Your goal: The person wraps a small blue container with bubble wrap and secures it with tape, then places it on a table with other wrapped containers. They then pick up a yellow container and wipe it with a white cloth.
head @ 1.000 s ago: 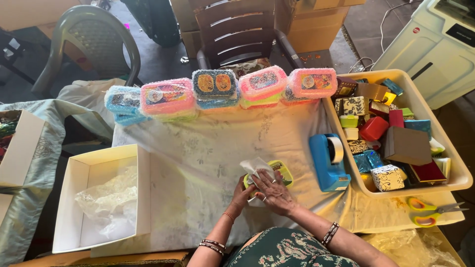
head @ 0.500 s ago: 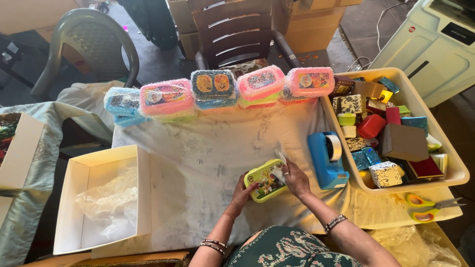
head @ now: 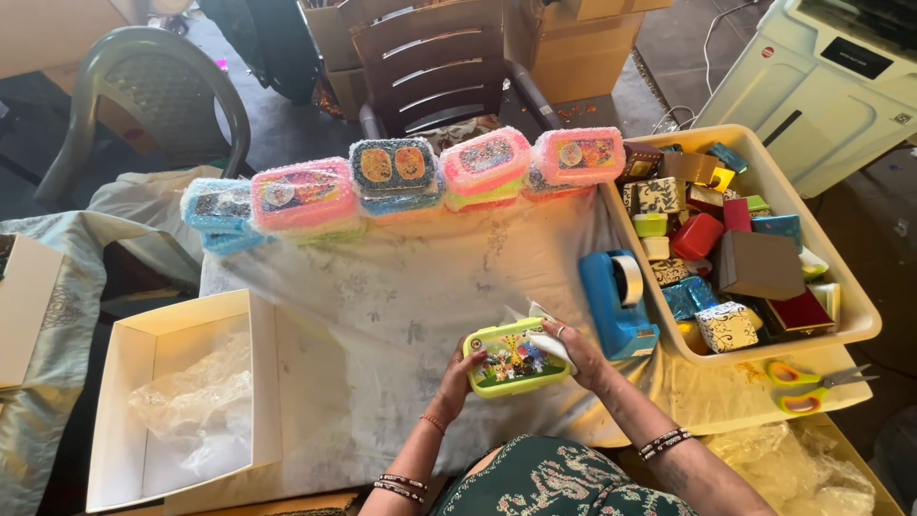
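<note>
I judge this wrapping job well along. Five bubble-wrapped lunch boxes in blue and pink (head: 401, 186) already stand in a row along the far edge of the cloth-covered table (head: 382, 296), and one more is in hand, not yet wrapped.

That one is a small lime-green plastic lunch box with a cartoon-animal lid (head: 513, 358), held just above the table near my body. My left hand (head: 457, 377) grips its left end, fingers curled around the edge. My right hand (head: 573, 354) closes on its right end and pinches a piece of clear plastic wrap (head: 540, 330) against the lid's upper right corner. The box sits directly between the two hands, lid up, tilted slightly.

Just beyond my right hand stands a blue tape dispenser (head: 616, 306), touching the cream plastic tub of small gift boxes (head: 864, 320). Orange-and-green scissors (head: 807, 382) lie in front of that tub. To my left, well apart from the hands, an open white cardboard box (head: 119, 401) holds crumpled clear plastic.
</note>
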